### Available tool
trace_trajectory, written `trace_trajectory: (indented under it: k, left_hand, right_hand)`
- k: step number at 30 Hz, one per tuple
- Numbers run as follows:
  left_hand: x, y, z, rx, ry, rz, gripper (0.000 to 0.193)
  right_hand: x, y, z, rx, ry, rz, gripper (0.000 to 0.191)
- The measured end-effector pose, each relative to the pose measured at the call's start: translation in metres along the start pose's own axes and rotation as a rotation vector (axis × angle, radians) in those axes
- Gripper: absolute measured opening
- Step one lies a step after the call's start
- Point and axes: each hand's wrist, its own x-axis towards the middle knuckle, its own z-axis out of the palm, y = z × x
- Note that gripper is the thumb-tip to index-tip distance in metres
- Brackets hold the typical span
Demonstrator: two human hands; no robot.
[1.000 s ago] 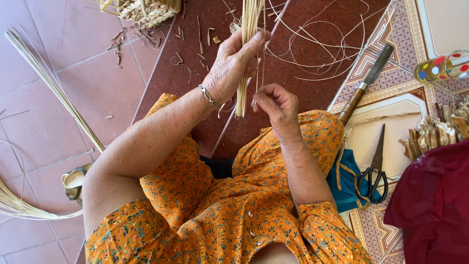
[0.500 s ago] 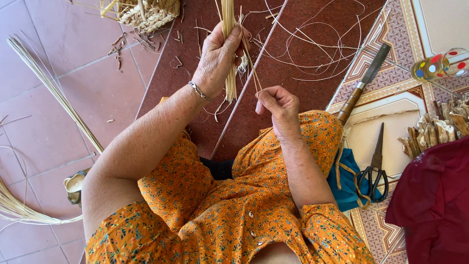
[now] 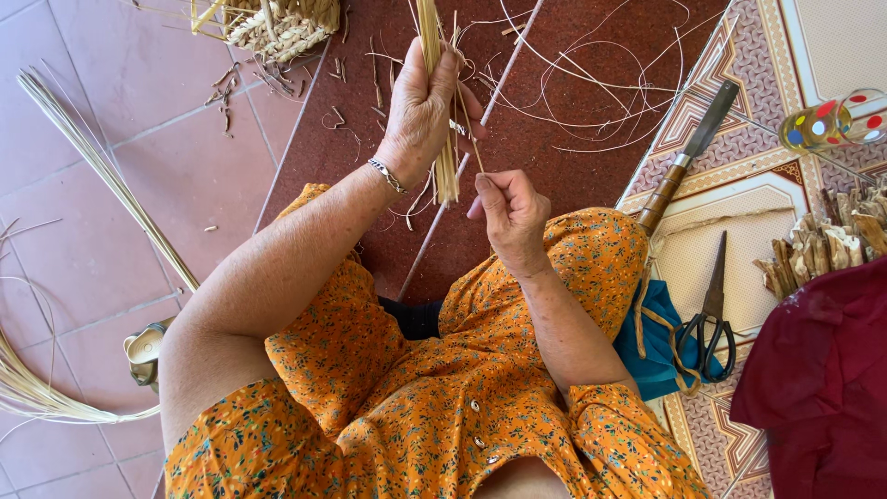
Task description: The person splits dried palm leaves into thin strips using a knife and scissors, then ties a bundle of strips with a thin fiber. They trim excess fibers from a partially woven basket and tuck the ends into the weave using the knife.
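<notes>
While seated on a tiled floor (image 3: 139, 139), person works straw w/ both hands.
Left hand (image 3: 420, 111) clamped round upright straw bundle (image 3: 434, 55); right hand (image 3: 508, 212) just below, fingers pinched on one thin strand (image 3: 469, 139). Scissors (image 3: 710, 319) nearby.

We have one view only, from the head camera. It looks steeply down, close over lap and floor (image 3: 139, 139), which stretches toward 12 o'clock.

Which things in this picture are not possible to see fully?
Head view:
- Straw bundle: top cut by upper edge; middle hidden inside left hand.
- Basket: cut by upper edge.
- Right hand: what its curled fingers pinch is too thin to tell.
- Glass: cut by right edge.
</notes>
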Motion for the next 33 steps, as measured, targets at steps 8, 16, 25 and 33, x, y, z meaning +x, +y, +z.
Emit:
trace_trajectory:
  k: [8, 16, 25, 33]
  left_hand:
    - [0.011, -0.035, -0.003, 0.178, 0.105, 0.225, 0.018]
    - [-0.01, -0.006, -0.023, 0.365, 0.102, 0.076, 0.015]
    - [-0.041, -0.011, 0.022, 0.629, -0.245, 0.046, 0.009]
    - [-0.03, -0.007, 0.025, 0.495, -0.254, -0.083, 0.007]
  right_hand:
    - [-0.005, 0.005, -0.008, 0.048, 0.009, 0.047, 0.014]
    - [0.011, 0.023, -0.047, -0.116, 0.022, 0.286, 0.013]
    - [0.019, -0.012, -0.054, -0.112, -0.14, 0.08, 0.013]
    - [0.032, 0.019, -0.093, 0.045, -0.147, 0.091, 0.028]
